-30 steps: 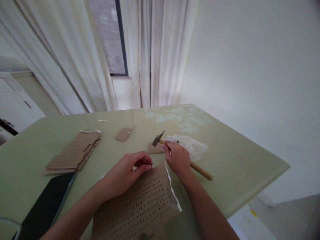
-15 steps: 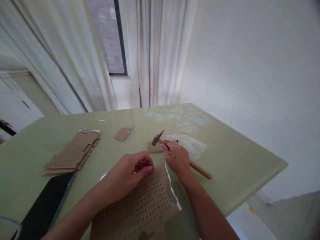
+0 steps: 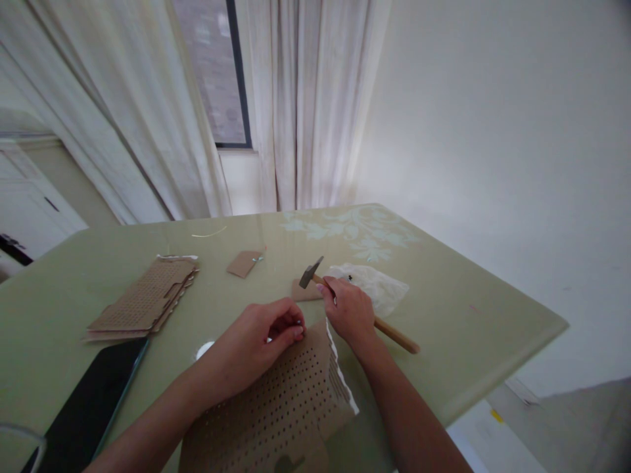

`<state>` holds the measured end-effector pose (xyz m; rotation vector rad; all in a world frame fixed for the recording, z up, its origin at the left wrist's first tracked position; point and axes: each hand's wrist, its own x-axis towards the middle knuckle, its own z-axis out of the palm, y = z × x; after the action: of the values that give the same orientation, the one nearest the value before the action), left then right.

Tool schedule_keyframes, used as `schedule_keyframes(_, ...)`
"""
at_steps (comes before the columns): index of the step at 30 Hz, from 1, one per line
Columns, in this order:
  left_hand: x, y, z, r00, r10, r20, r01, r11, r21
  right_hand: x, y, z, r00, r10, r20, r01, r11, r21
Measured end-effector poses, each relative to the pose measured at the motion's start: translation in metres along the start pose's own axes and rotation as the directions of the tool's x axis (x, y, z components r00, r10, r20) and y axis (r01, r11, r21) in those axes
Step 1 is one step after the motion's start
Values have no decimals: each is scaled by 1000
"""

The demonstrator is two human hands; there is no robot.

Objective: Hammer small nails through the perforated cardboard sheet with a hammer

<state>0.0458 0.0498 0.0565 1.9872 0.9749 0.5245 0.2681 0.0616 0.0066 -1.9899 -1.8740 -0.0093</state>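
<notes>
My right hand [image 3: 349, 310] is closed round the wooden handle of a hammer [image 3: 397, 335], whose dark metal head sticks out to the left, above a small brown cardboard piece. My left hand [image 3: 266, 341] pinches a small, dark, pin-like piece [image 3: 300, 322] between thumb and forefinger. It is too small to name surely. The pinch rests at the far edge of a stack of brown cardboard sheets [image 3: 276, 414] with rows of small holes and ragged white edges. My left hand and forearm cover part of the stack.
Further left lie a second perforated cardboard stack [image 3: 145, 295] and a dark flat tablet-like slab [image 3: 93, 401]. A small cardboard piece [image 3: 244, 263] is at the back. A crumpled clear plastic bag [image 3: 382, 287] lies beyond my right hand. The pale green table [image 3: 468, 315] meets a wall at right.
Almost nothing differs. My left fingertips have shifted very slightly to the right at the cardboard's edge; the hammer and my right hand stay in place.
</notes>
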Motion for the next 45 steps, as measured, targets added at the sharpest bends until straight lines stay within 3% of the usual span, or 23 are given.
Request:
schedule_keyframes(32, 3, 2, 6, 997, 61, -53, -56, 994, 91, 3, 1, -4, 1000, -16, -18, 17, 998, 57)
schedule_keyframes(35, 3, 2, 6, 996, 82, -47, -77, 993, 94, 0, 4, -23, 998, -42, -36, 45, 996, 81)
schedule_keyframes(40, 5, 0, 8, 992, 113, -51, -107, 988, 112, -25, -1, -89, 978, -205, -20, 206, 972, 114)
schedule_keyframes(43, 8, -1, 8, 990, 133, -52, -127, 986, 104, -41, -12, -122, 963, -270, -3, 270, 962, -31)
schedule_keyframes(45, 8, -1, 9, 988, 144, -54, -138, 985, 105, -48, -19, -132, 960, -278, -29, 275, 958, -87)
